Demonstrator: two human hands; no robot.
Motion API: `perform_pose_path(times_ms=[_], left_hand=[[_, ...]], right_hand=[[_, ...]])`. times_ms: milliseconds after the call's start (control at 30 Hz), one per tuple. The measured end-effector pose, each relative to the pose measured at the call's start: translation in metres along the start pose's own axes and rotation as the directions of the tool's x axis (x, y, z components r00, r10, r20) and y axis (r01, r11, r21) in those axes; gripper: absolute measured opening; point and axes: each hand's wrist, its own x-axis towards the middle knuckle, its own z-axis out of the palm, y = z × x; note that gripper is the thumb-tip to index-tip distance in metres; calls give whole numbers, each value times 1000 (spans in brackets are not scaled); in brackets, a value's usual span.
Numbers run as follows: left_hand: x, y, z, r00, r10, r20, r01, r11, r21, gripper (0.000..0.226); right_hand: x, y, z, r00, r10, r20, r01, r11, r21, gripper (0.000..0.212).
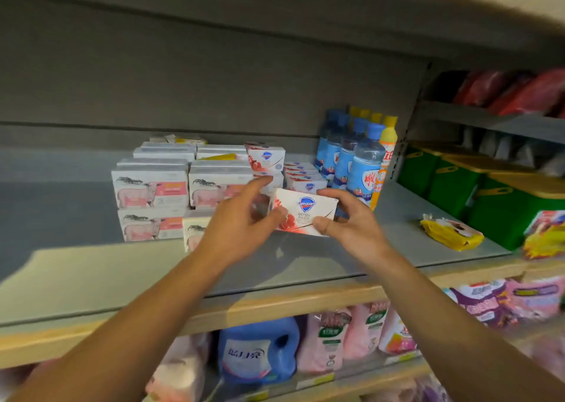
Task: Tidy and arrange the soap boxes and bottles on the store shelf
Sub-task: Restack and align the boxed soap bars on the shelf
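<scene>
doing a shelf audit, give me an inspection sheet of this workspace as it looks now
surface: grey shelf, front part bare
job's things: Safeguard soap box held off the shelf; sheep-print soap boxes stacked left; Safeguard stack behind; blue bottles and yellow bottles upright, right
clutter: crumpled yellow packet lying loose
grippers: left hand and right hand both grip the held box
cables: nothing seen
surroundings: green bins right; detergent jug and pink pouches below

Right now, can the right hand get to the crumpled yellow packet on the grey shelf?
Probably not yet: the right hand holds the white Safeguard soap box together with the left hand. Bare grey shelf lies between it and the crumpled yellow packet, so the path looks free once it lets go.
</scene>
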Motion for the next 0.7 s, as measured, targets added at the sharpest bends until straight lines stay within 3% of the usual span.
perform_pose_path(times_ms=[100, 200, 267, 367, 433, 533, 700], left_hand=[[-19, -5, 12, 966, -217, 142, 256, 883, -394, 49], [-32, -11, 18, 914, -385, 124, 387, 741, -549, 36], [-35, -14, 22, 904, -421, 72, 381, 721, -579, 26], [-37, -15, 23, 901, -433, 12, 360, 733, -578, 16], [-37, -15, 22, 896, -443, 19, 363, 710, -604, 12], [-36, -15, 23, 888, -460, 15, 382, 718, -582, 22], [-36, -13, 24, 883, -469, 2, 408, 766, -497, 52]], right_hand=[[-12, 8, 8, 995, 71, 69, -76, 995, 68, 43], [-23, 21, 18, 983, 136, 124, -157, 973, 172, 41], [-29, 29, 21, 976, 131, 173, -163, 969, 188, 43], [-32, 31, 20, 960, 105, 260, -147, 978, 147, 68], [-33, 33, 20, 959, 96, 267, -137, 981, 136, 73], [-35, 36, 21, 978, 82, 193, -105, 988, 111, 56], [-36, 35, 22, 978, 159, 139, -187, 957, 223, 26]])
